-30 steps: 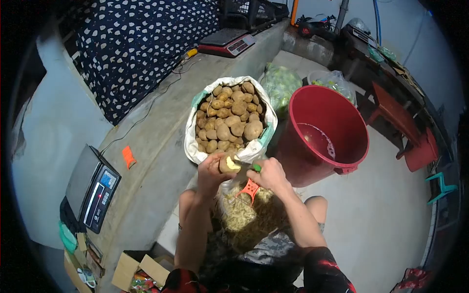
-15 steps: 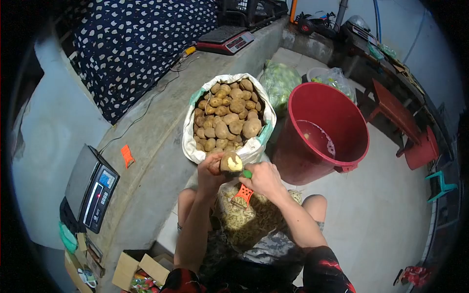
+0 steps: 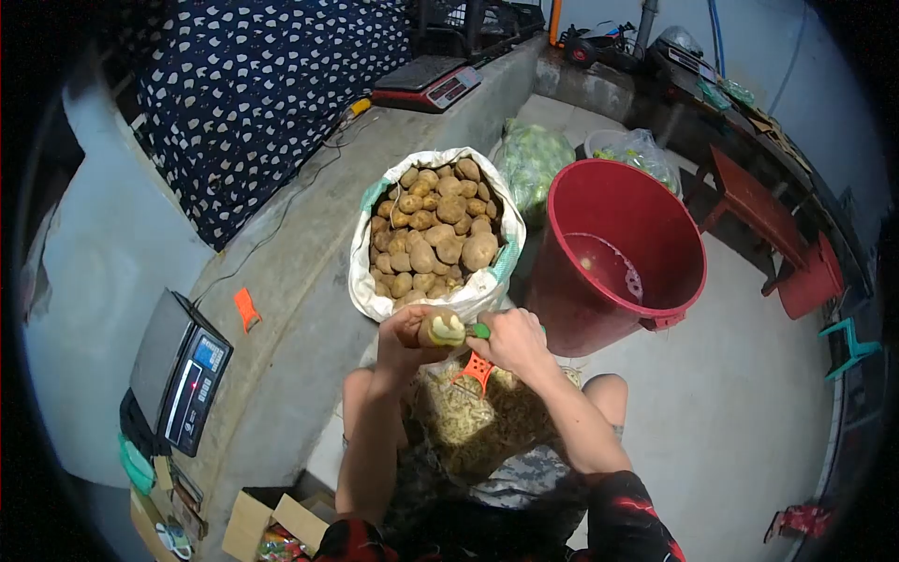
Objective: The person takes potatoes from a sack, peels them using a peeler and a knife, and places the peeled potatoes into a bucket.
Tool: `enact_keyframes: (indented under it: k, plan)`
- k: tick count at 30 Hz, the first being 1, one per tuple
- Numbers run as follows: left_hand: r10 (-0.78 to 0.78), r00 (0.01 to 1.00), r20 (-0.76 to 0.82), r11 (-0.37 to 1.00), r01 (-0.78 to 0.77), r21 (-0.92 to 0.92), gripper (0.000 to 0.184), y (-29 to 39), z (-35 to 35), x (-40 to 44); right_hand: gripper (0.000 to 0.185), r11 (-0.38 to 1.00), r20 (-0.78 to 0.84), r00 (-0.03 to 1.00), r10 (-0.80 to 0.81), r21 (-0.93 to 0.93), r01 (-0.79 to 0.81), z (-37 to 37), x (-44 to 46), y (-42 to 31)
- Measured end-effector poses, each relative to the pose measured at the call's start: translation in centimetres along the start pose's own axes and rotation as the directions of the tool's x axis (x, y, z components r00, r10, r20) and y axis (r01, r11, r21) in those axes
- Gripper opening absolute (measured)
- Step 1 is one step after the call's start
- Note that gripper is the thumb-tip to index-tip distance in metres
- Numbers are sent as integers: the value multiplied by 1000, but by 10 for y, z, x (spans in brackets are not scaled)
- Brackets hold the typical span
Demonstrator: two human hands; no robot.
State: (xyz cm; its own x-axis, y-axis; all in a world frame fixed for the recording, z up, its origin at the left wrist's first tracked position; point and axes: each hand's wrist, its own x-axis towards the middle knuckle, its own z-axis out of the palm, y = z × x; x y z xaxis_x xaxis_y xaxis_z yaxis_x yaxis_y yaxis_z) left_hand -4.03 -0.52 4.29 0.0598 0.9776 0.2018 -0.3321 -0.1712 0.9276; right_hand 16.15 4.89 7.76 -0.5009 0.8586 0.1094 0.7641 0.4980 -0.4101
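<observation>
Digital scale (image 3: 195,389) left of potato sack (image 3: 361,269). Just nearside of sack: left hand (image 3: 403,333) curled round partly peeled potato (image 3: 440,330); right hand (image 3: 517,341) closed on green-handled knife (image 3: 480,331), orange peeler (image 3: 477,368) just below. Red bucket (image 3: 582,304) right of sack.

The potato (image 3: 446,328) is brown and pale yellow, the bucket (image 3: 623,211) red.
</observation>
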Motion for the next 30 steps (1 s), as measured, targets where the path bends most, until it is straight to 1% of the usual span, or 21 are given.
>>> enact_keyframes:
  k: [1, 2, 3, 4, 6, 7, 9, 10, 12, 14, 16, 17, 18, 20, 22, 23, 25, 28, 30]
  plan:
    - [-2, 1000, 2, 1000, 2, -1, 57, 1, 2, 2, 33, 1000, -15, 1000, -4, 8, 4, 2, 3, 6]
    - [-77, 995, -59, 997, 78, 0, 56, 1, 7, 3, 33, 1000, -21, 1000, -3, 17, 3, 6, 3, 11]
    - [-154, 981, -118, 988, 154, -2, 55, 1, 12, -1, 33, 984, 51, 983, 177, -1, -177, 14, 13, 20]
    - [-146, 983, -113, 989, 147, 0, 55, -1, 11, -2, 35, 978, 23, 978, 207, 6, -207, 11, 18, 31]
    - [-73, 992, -99, 996, 68, -57, 59, -3, 5, 0, 35, 971, -50, 971, 235, 58, -232, 12, 21, 34]
    - [-77, 987, -144, 995, 85, 54, 62, -1, 4, 0, 35, 972, -44, 972, 230, 59, -228, 16, 16, 30]
    - [-47, 985, -167, 999, 51, 20, 62, -5, 0, 3, 34, 991, -13, 993, 120, 69, -119, 13, 11, 23]
    - [-39, 982, -183, 999, 38, -7, 62, -8, -2, 0, 34, 991, -4, 993, 119, 68, -119, 11, 6, 17]
    - [-26, 982, -190, 1000, 24, -11, 60, -6, 0, -1, 34, 989, 23, 999, -39, 143, 35, 6, -3, 8]
    - [3, 981, -192, 1000, -6, -15, 58, -3, 1, 3, 34, 991, 35, 997, -65, 123, 60, 11, -8, 3]
    - [-26, 975, -219, 999, 34, 33, 55, -3, 2, 2, 29, 980, -76, 990, -121, 149, 131, 15, -10, -2]
    - [-27, 975, -219, 999, 35, 33, 55, -2, 3, 2, 29, 977, -77, 987, -141, 149, 152, 15, -10, -5]
    - [-51, 974, -220, 999, 52, 1, 53, -1, 6, 2, 29, 977, -77, 987, -140, 150, 150, 14, -9, -6]
    - [-77, 972, -220, 997, 72, -31, 51, -1, 8, 2, 32, 990, 76, 992, -101, 111, 92, 12, -8, -8]
    - [-105, 965, -240, 983, 137, 118, 57, -1, 8, 2, 31, 991, 74, 992, -104, 91, 97, 8, -9, -10]
    - [-106, 965, -240, 983, 138, 119, 57, -1, 8, 3, 30, 992, 73, 991, -111, 70, 106, 7, -9, -10]
    - [-66, 977, -205, 995, 79, 57, 58, -2, 8, 2, 30, 995, 71, 993, -89, 56, 85, 9, -8, -10]
    - [-52, 974, -220, 997, 64, 44, 58, -5, 9, 3, 30, 998, 69, 996, -59, 31, 57, 7, -8, -10]
    - [-50, 979, -198, 996, 62, 57, 59, -4, 8, 3, 30, 998, 68, 996, -51, 25, 50, 6, -5, -10]
